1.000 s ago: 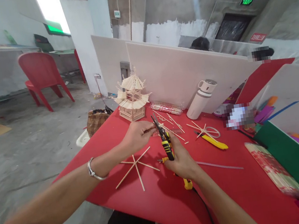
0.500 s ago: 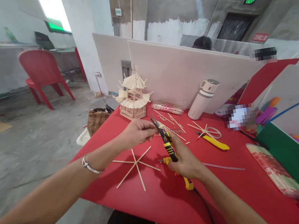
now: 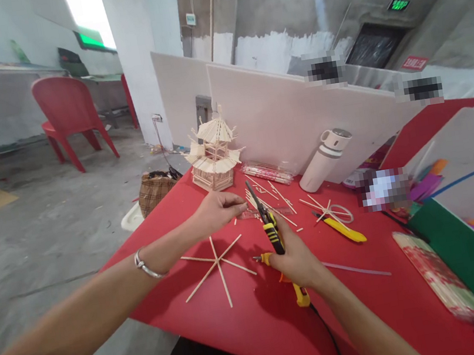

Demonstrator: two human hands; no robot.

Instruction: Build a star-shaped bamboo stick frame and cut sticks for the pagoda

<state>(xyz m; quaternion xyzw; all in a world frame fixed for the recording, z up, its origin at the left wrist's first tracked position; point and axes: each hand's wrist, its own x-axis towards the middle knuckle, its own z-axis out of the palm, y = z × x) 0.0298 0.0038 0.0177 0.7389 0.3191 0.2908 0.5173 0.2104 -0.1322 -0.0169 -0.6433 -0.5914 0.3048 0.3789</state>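
Note:
My right hand (image 3: 295,252) is wrapped round the black-and-yellow handles of a pair of pliers (image 3: 263,212), whose dark jaws point up and look closed. A yellow glue gun (image 3: 302,296) with a black cord lies below that hand. My left hand (image 3: 220,208), a silver bangle on its wrist, pinches thumb and fingers together left of the jaws; what they hold, if anything, is too small to make out. Under the left hand, a six-armed star of thin wooden sticks (image 3: 217,260) lies flat on the red table (image 3: 260,334). Loose sticks (image 3: 284,213) lie behind the pliers.
A stick pagoda model (image 3: 212,156) stands at the table's far left corner. Beyond my right hand are a second stick star (image 3: 325,207), a yellow utility knife (image 3: 345,229) and a leaning pinkish-white flask (image 3: 325,158). A clear glue stick (image 3: 357,268) and packaged sticks (image 3: 439,278) lie rightward.
The pliers' jaws have come together and moved slightly away from my left fingers. My left hand stays pinched in nearly the same place. The camera view has shifted slightly.

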